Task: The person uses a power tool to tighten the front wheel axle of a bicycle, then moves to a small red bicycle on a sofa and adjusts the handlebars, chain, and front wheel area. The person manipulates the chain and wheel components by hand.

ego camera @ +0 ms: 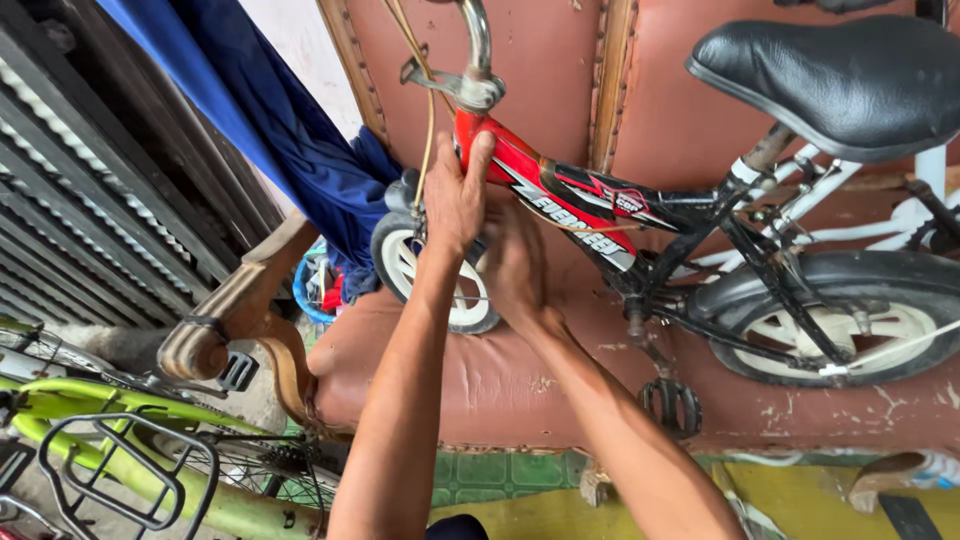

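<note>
A small red and black child's bicycle lies on a worn brown sofa. It has a black saddle and white-rimmed wheels. My left hand wraps the red head tube just under the chrome handlebar stem. My right hand reaches in below the down tube, right beside the front wheel. Its fingers are hidden behind the frame and my left wrist. A thin tan brake cable runs down past my left hand.
A green bicycle with a black wire rack stands at the lower left. Blue cloth hangs beside the sofa's carved wooden armrest. A dark corrugated wall is on the left. The bicycle's pedal and rear wheel rest on the seat cushion.
</note>
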### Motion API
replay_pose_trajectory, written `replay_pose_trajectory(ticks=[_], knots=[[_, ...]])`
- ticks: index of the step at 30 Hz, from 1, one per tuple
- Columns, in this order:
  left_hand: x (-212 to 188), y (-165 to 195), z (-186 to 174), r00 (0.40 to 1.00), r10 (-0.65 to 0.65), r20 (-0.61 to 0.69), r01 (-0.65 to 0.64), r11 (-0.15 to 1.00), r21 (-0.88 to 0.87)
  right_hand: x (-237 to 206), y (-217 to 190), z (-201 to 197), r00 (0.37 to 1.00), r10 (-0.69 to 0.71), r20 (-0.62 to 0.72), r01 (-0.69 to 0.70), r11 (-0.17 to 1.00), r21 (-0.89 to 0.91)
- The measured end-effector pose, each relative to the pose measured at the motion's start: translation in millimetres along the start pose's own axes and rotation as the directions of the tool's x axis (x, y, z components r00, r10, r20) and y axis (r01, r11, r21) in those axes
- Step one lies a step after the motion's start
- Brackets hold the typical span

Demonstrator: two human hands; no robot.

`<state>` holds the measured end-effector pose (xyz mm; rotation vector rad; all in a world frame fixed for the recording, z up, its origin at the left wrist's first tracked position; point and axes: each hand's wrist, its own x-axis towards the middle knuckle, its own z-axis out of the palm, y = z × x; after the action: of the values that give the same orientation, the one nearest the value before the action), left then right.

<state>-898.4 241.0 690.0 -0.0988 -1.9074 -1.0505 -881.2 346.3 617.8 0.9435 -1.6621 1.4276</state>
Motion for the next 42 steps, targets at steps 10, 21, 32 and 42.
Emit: replay_pose_trajectory(ticks=[10,21,32,42], knots=[[4,-6,6,0.995,-0.083,0.057,0.083,0.997,-0.001,-66,32,8,0.981,0.164,-0.102,-0.187,0.94,-0.285],[0,-4,4,0.994,-0.094,0.047,0.096,0.995,-0.032,-93,55,-9,0.606,0.79,-0.097,-0.75,0.607,0.263],[1,-11,9,1.0,-0.019,-0.002,0.019,0.997,-0.07,42,6,-111,0.865,-0.39,0.316,0.499,0.605,-0.62],[2,-1,9,0.999,-0.013,0.033,0.013,1.0,-0.025,36,58,-172,0.905,-0.124,0.406,0.409,0.514,-0.755]])
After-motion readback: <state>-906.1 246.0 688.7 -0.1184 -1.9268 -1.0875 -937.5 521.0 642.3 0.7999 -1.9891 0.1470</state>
